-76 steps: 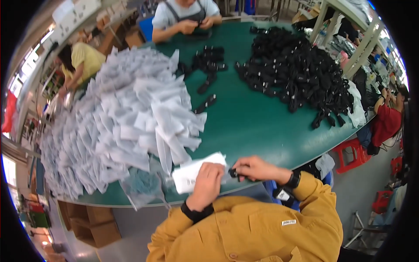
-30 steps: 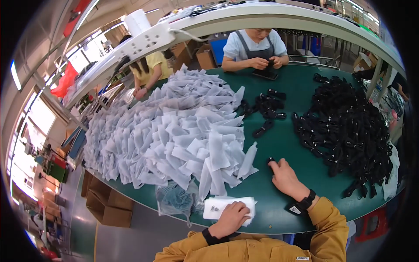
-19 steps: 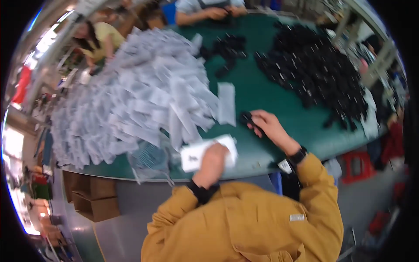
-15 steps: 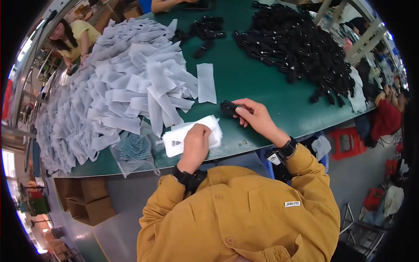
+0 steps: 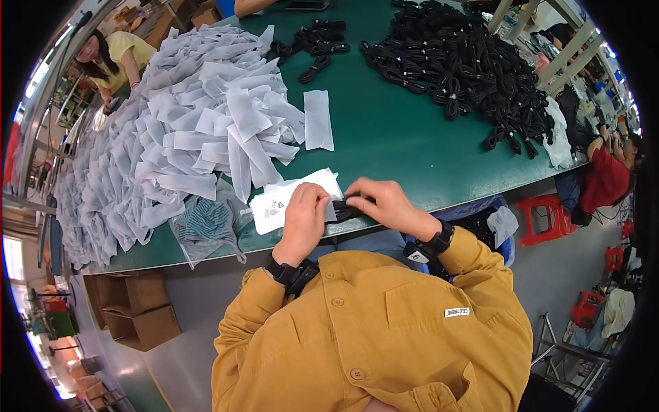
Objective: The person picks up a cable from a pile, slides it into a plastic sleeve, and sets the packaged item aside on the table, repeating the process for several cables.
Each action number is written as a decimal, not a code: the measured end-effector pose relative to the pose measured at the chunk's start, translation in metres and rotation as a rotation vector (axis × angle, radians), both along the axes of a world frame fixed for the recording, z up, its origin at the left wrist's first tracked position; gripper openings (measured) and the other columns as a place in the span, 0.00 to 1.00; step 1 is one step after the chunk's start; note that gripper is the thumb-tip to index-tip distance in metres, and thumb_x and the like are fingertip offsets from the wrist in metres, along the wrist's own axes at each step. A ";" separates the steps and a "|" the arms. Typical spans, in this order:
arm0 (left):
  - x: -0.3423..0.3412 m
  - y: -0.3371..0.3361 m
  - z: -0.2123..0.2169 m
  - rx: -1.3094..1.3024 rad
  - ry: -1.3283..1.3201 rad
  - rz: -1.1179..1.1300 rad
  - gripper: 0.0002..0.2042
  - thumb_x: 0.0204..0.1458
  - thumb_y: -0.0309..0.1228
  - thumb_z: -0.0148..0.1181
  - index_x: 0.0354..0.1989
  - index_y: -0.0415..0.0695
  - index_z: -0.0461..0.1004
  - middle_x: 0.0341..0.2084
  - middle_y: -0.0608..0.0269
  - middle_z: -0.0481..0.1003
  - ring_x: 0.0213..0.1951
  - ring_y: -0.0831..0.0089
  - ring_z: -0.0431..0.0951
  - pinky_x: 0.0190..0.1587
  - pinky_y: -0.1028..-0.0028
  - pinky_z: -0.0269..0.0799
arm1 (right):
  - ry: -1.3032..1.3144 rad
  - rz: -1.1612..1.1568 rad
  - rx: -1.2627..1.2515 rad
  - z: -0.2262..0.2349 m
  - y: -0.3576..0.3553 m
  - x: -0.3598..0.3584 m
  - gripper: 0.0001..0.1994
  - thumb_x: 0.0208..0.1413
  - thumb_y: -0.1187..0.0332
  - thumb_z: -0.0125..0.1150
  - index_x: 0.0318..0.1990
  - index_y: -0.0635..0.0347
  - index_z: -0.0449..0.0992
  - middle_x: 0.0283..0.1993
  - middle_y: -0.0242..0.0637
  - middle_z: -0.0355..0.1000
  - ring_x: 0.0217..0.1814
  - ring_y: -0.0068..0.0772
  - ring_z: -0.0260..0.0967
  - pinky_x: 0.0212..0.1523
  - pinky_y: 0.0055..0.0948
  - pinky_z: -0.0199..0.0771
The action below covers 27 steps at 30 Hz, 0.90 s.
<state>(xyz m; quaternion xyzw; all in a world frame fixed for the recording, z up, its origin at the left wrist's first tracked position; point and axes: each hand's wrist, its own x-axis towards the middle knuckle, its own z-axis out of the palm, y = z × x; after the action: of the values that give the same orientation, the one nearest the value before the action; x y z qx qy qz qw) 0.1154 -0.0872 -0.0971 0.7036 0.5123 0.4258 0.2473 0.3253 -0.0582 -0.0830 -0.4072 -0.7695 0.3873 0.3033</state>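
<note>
Left hand [image 5: 302, 218] grips stacked white bags [image 5: 269, 209], apparently steadying them against the surface [image 5: 391, 144]; right hand [image 5: 376, 200] pinches black cable bundle [image 5: 341, 211] at their edge.

Bright; left window [image 5: 12, 264] glaring; centre sharp, edges bent.
</note>
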 end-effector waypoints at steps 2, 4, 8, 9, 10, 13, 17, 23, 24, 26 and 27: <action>0.001 0.003 0.014 0.175 0.099 -0.061 0.05 0.51 0.17 0.58 0.33 0.37 0.69 0.33 0.52 0.72 0.36 0.56 0.73 0.40 0.66 0.69 | 0.099 -0.055 -0.313 -0.005 0.007 -0.002 0.08 0.60 0.70 0.60 0.44 0.61 0.78 0.34 0.33 0.73 0.25 0.21 0.67 0.25 0.26 0.67; 0.003 0.006 0.023 0.262 0.144 -0.103 0.05 0.50 0.16 0.58 0.33 0.37 0.69 0.34 0.53 0.72 0.37 0.58 0.73 0.41 0.68 0.69 | 0.337 -0.073 -0.811 -0.020 0.021 0.003 0.06 0.61 0.70 0.59 0.43 0.60 0.77 0.34 0.35 0.72 0.28 0.27 0.69 0.28 0.26 0.68; -0.001 0.016 0.032 0.304 0.182 -0.106 0.07 0.48 0.15 0.58 0.33 0.38 0.70 0.36 0.53 0.72 0.40 0.56 0.71 0.43 0.66 0.68 | 0.266 -0.052 -0.314 -0.015 0.014 -0.012 0.07 0.60 0.72 0.59 0.43 0.62 0.76 0.35 0.38 0.73 0.33 0.31 0.71 0.34 0.27 0.70; -0.002 0.019 0.033 0.274 0.143 -0.088 0.06 0.49 0.16 0.58 0.34 0.38 0.70 0.36 0.53 0.72 0.40 0.57 0.71 0.43 0.67 0.68 | 0.163 -0.038 0.060 -0.007 0.015 -0.017 0.07 0.59 0.74 0.59 0.44 0.63 0.76 0.35 0.38 0.73 0.34 0.31 0.72 0.37 0.27 0.71; -0.004 0.022 0.033 0.244 0.104 -0.071 0.06 0.49 0.16 0.58 0.34 0.37 0.70 0.37 0.54 0.72 0.40 0.59 0.71 0.43 0.68 0.69 | 0.159 -0.037 0.064 0.002 0.019 -0.019 0.07 0.59 0.74 0.59 0.44 0.63 0.76 0.35 0.38 0.73 0.34 0.31 0.72 0.37 0.27 0.71; -0.010 0.030 0.040 0.148 -0.005 -0.047 0.05 0.51 0.17 0.58 0.34 0.38 0.70 0.38 0.55 0.73 0.40 0.61 0.72 0.44 0.69 0.69 | 0.256 0.046 0.238 0.030 0.024 -0.023 0.08 0.56 0.78 0.61 0.43 0.64 0.76 0.37 0.39 0.73 0.38 0.37 0.71 0.41 0.30 0.70; -0.023 0.045 0.052 -0.032 -0.204 -0.042 0.04 0.53 0.19 0.57 0.35 0.38 0.71 0.40 0.56 0.74 0.41 0.64 0.73 0.45 0.71 0.70 | 0.318 0.246 0.523 0.045 0.054 -0.025 0.10 0.52 0.81 0.63 0.43 0.64 0.77 0.38 0.38 0.73 0.38 0.38 0.71 0.41 0.30 0.70; -0.026 0.059 0.066 -0.195 -0.415 -0.119 0.06 0.62 0.29 0.54 0.40 0.38 0.73 0.44 0.62 0.75 0.44 0.74 0.73 0.50 0.74 0.68 | 0.335 0.163 0.295 0.054 0.063 -0.041 0.10 0.53 0.80 0.64 0.43 0.63 0.76 0.36 0.35 0.73 0.37 0.29 0.71 0.39 0.26 0.71; -0.028 0.062 0.071 -0.191 -0.414 -0.118 0.06 0.62 0.29 0.54 0.40 0.38 0.73 0.44 0.62 0.75 0.44 0.74 0.73 0.50 0.74 0.68 | 0.460 0.130 0.159 0.054 0.063 -0.047 0.09 0.54 0.79 0.64 0.43 0.63 0.75 0.36 0.34 0.73 0.37 0.27 0.71 0.39 0.25 0.72; -0.036 0.077 0.086 -0.298 -0.799 -0.100 0.07 0.63 0.29 0.53 0.42 0.38 0.74 0.43 0.62 0.76 0.43 0.76 0.73 0.47 0.74 0.69 | 0.581 0.098 0.026 0.049 0.076 -0.048 0.09 0.55 0.77 0.64 0.43 0.63 0.75 0.36 0.33 0.74 0.36 0.24 0.71 0.38 0.24 0.72; -0.044 0.084 0.094 -0.345 -0.984 -0.080 0.08 0.63 0.29 0.52 0.43 0.38 0.75 0.42 0.62 0.76 0.42 0.76 0.73 0.45 0.73 0.70 | 0.497 -0.054 0.066 0.046 0.097 -0.047 0.08 0.58 0.75 0.62 0.44 0.64 0.74 0.36 0.33 0.74 0.37 0.21 0.70 0.37 0.23 0.72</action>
<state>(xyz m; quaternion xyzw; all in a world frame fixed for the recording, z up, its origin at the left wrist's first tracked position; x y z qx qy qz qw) 0.0709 -0.0030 -0.0031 0.3884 0.3707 0.6058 0.5871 0.2780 0.0386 -0.0373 -0.3098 -0.6722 0.4420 0.5068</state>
